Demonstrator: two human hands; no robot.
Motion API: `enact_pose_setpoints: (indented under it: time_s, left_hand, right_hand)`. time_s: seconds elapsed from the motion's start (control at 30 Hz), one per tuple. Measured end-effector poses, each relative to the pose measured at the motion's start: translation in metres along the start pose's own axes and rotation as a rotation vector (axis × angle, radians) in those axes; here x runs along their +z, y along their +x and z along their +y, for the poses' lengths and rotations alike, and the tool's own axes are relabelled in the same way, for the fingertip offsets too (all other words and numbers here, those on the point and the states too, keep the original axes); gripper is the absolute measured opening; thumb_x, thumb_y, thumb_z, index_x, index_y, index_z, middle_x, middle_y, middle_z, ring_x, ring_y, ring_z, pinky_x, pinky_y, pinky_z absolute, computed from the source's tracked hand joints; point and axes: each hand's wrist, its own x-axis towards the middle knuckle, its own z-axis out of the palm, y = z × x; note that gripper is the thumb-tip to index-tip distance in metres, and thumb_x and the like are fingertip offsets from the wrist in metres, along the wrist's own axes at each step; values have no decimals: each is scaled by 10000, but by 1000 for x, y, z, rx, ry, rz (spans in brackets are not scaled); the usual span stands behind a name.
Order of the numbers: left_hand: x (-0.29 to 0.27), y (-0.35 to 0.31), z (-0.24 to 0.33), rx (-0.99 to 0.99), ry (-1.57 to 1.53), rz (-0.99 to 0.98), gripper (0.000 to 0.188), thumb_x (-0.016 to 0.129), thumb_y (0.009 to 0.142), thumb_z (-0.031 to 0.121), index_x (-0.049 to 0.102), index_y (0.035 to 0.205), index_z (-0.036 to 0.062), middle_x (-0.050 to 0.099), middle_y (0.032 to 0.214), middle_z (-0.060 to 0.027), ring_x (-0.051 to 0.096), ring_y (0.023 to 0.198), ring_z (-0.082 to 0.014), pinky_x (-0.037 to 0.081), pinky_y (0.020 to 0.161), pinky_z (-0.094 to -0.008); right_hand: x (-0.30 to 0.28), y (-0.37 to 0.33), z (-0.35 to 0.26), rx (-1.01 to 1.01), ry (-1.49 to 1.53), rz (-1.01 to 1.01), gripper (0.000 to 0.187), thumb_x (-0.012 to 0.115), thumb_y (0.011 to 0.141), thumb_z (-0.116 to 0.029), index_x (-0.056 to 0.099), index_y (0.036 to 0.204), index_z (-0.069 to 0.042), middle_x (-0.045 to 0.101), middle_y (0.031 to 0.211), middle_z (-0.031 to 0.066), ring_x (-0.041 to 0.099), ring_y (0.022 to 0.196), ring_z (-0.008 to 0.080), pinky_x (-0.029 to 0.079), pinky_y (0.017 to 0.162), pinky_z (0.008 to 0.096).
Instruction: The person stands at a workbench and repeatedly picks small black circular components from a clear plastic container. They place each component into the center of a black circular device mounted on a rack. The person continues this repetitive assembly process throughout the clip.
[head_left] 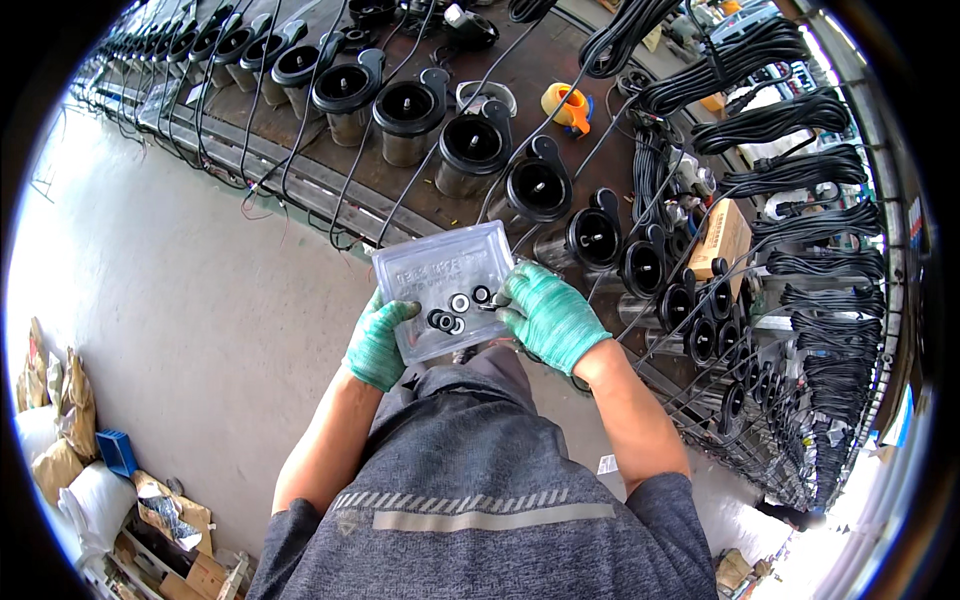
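In front of my body I hold a shallow clear plastic tray (425, 265), tilted toward me. My left hand (378, 340), in a green knit glove, grips its left edge with the thumb over the rim. At the right edge is my right hand (552, 315), also green-gloved, its fingers closed on the tray's side. Near its thumb the fingertips partly hide a small dark piece; I cannot make out whether they touch it. Several small black and white ring-shaped parts (459, 303) lie loose on the tray's bottom, mostly toward its lower right.
Beyond the tray, a dark workbench (330, 170) bears a long curving row of metal cylinders with black tops (474, 142) and trailing cables. An orange tape roll (565, 105) and a cardboard box (722, 240) sit among them. Bundled black cables (770, 120) hang at right. Sacks (100, 500) lie lower left.
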Motion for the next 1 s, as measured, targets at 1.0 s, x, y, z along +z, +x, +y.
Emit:
enact_pose_setpoints:
  time_s: [1.0]
  left_hand:
    - [35,42,49,111,93,200,573,601,885,9,521,1452,19,678,1296,-196,721,1090,-347,669,854,-445]
  right_hand:
    - [26,108,163,-171,-39,717,241,742,823,4,752,1043,-94,691,1058,109,678,980,329,569,867,430]
